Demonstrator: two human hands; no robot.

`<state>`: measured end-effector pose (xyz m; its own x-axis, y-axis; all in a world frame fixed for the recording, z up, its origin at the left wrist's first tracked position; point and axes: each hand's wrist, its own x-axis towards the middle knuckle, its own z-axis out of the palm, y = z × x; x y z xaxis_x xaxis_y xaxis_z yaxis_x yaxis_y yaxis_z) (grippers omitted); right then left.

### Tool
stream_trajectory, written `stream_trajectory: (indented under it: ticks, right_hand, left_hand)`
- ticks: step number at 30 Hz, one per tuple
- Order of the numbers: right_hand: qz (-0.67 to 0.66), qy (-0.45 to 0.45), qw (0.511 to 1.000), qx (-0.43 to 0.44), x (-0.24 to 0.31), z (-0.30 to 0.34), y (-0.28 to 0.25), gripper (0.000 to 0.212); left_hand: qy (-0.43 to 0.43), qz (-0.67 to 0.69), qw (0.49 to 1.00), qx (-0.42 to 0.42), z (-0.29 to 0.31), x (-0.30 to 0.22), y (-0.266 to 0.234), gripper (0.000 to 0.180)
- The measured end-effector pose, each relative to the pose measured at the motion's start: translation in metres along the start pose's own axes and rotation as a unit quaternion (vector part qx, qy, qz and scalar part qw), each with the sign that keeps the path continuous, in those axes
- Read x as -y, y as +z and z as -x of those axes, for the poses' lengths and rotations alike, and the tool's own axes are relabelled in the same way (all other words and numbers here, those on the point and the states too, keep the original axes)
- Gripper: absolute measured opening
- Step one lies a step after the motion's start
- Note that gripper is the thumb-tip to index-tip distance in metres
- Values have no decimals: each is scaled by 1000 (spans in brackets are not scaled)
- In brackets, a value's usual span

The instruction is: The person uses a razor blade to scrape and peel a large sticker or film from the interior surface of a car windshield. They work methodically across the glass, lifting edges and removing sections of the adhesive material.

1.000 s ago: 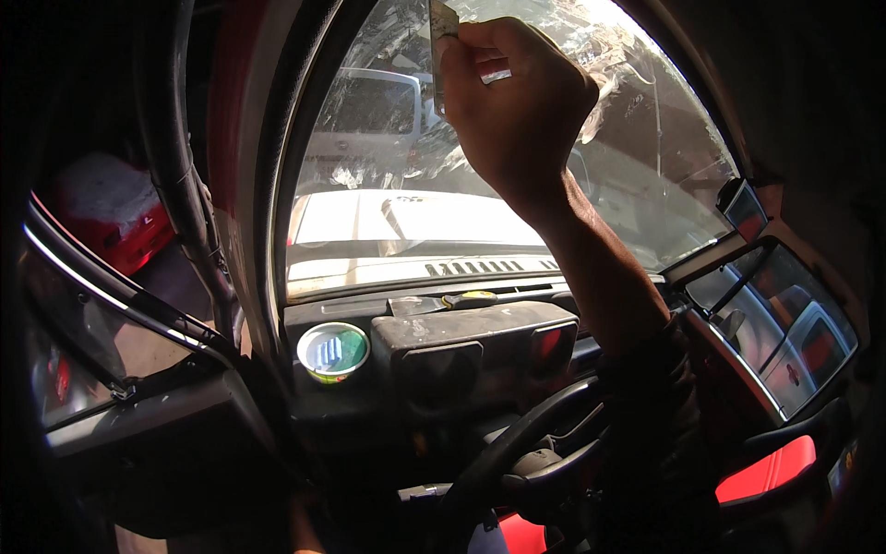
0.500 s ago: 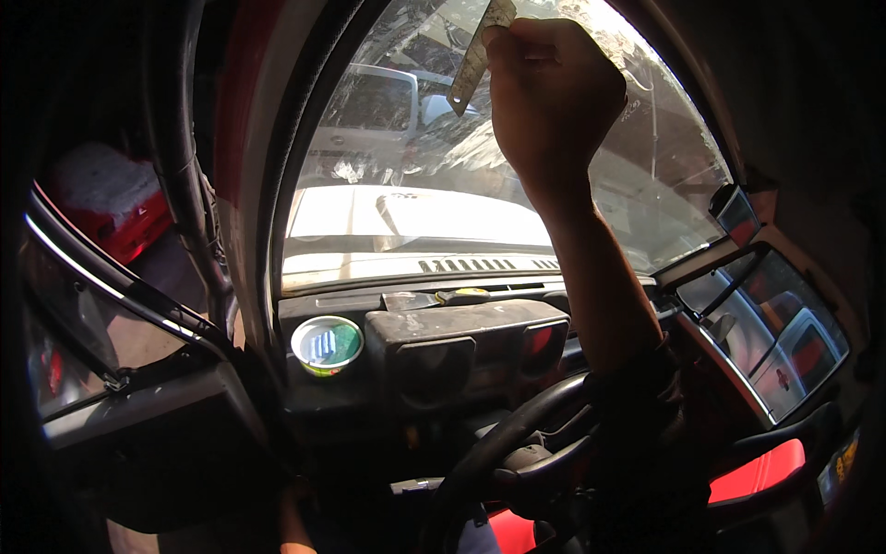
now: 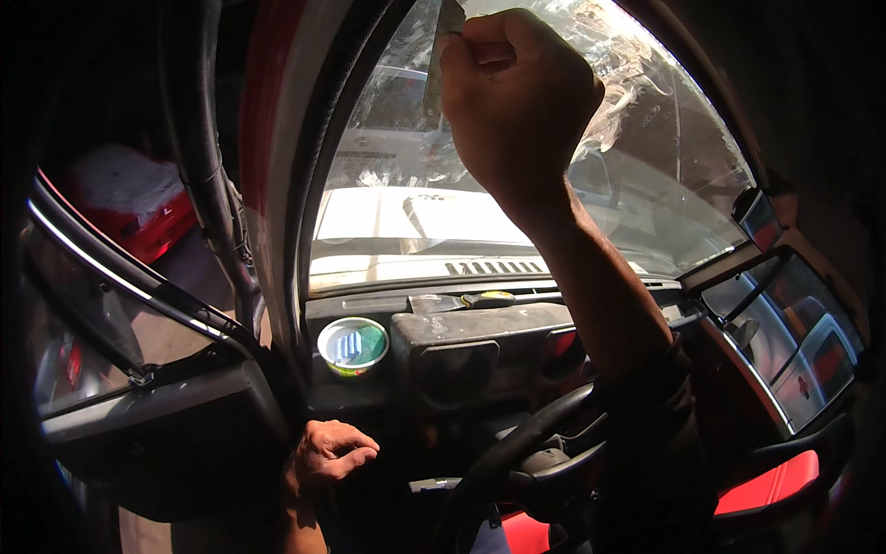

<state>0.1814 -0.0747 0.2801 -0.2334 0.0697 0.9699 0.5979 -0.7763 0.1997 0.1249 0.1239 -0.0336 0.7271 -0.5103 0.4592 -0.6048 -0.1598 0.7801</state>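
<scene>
- Right hand [image 3: 519, 102]: raised against the inside of the smeared, curved glass windscreen [image 3: 646, 157], near its top edge and left of centre. Fingers clenched in a fist round a thin, flat grey scraper-like tool [image 3: 437, 65] — only its narrow upper part shows, standing nearly upright above the knuckles and lying close to the glass.
- Left hand [image 3: 330, 452]: low, below the left end of the dark plastic dashboard [image 3: 480, 342]. Fingers loosely curled and grasping nothing; whether it rests on a surface cannot be told.
- Windscreen condition: streaks and cloudy patches, heaviest toward the upper right corner; clearer along the lower edge.
- Handling of the tool, by judgement: light and stiff, with a thin edge that could score the glass if tilted hard. Best gripped low on its body, as now, leaving the working end free; wet residue may make it slippery.
- On the dashboard's left end: a small round open tin with a green rim [image 3: 353, 344], contents pale. A small yellowish object [image 3: 489, 298] lies at the dashboard's far edge, beside the glass.
- Black steering wheel [image 3: 517, 452] sits below the right forearm, apart from both hands.
- Red padded panel [image 3: 766, 482] at the lower right — not touched.
</scene>
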Motion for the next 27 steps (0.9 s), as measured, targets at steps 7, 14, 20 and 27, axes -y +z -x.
stream_trajectory:
  ticks: [7,14,20,27]
  right_hand:
    - [-33,96,994,42,-4,-1,-13,12]
    - [-30,97,993,60,3,0,-10,11]
    - [-26,105,992,63,8,4,-4,12]
    - [-86,162,981,62,15,6,3,13]
  left_hand:
    - [212,44,975,-45,-106,-132,-27,28]
    - [111,460,879,-56,-203,-146,-32,48]
    - [21,581,794,-177,-215,-159,-27,29]
    - [26,634,758,-152,-220,-157,-19,28]
